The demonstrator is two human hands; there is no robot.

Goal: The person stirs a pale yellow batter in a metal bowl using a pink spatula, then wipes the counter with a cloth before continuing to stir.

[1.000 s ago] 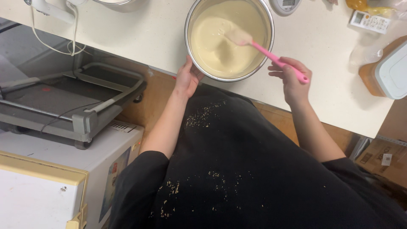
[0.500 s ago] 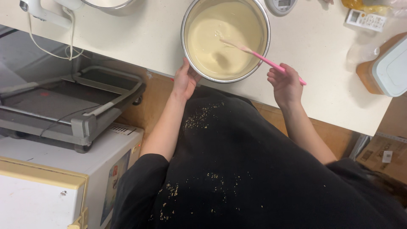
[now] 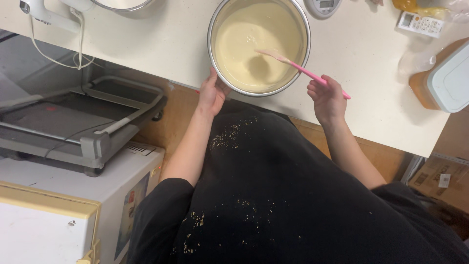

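Observation:
A round steel mixing bowl (image 3: 214, 63) full of pale yellow batter (image 3: 244, 44) stands on the cream counter near its front edge. My left hand (image 3: 211, 93) grips the bowl's near rim at the lower left. My right hand (image 3: 326, 98) holds the pink handle of a spatula (image 3: 308, 73), just right of the bowl. The spatula's batter-coated blade dips into the batter near the middle of the bowl. My black apron below carries flecks of crumbs.
A second steel bowl (image 3: 122, 6) and a white hand mixer (image 3: 44, 12) with its cord lie at the counter's back left. A round timer (image 3: 323, 6), a small remote (image 3: 420, 23) and a lidded container (image 3: 447, 80) are at right. A grey rack (image 3: 83, 122) sits on a white appliance lower left.
The spatula blade has swept from the bowl's upper right toward its middle. My right hand has shifted left along the counter edge. My left hand keeps its hold on the rim.

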